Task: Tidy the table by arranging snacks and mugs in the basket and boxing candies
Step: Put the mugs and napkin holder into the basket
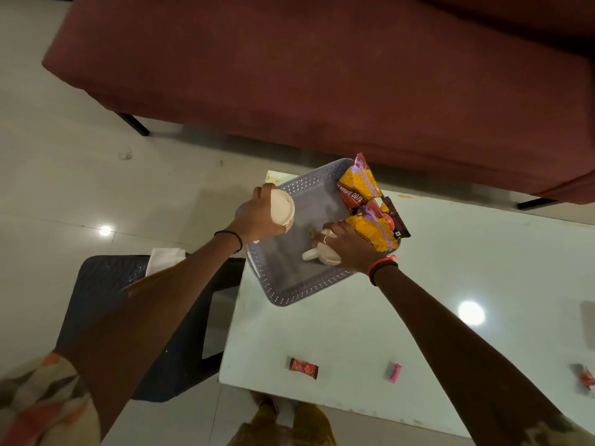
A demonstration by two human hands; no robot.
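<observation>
A grey perforated basket [289, 292] sits at the far left corner of the white table [450, 284]. Two yellow-and-red snack packets [357, 185] [375, 231] lean along its right side. My left hand [257, 215] holds a white mug [282, 210] tipped on its side over the basket's left rim. My right hand [349, 244] is inside the basket, closed on a second white mug [322, 255] that lies on the basket floor. A red candy [303, 367], a pink candy [394, 372] and another red candy [584, 379] lie near the table's front edge.
A maroon sofa [322, 75] runs behind the table. A dark plastic stool [106, 304] with a white tissue [164, 257] on it stands left of the table. The floor is pale tile. A grey object [589, 320] shows at the right edge.
</observation>
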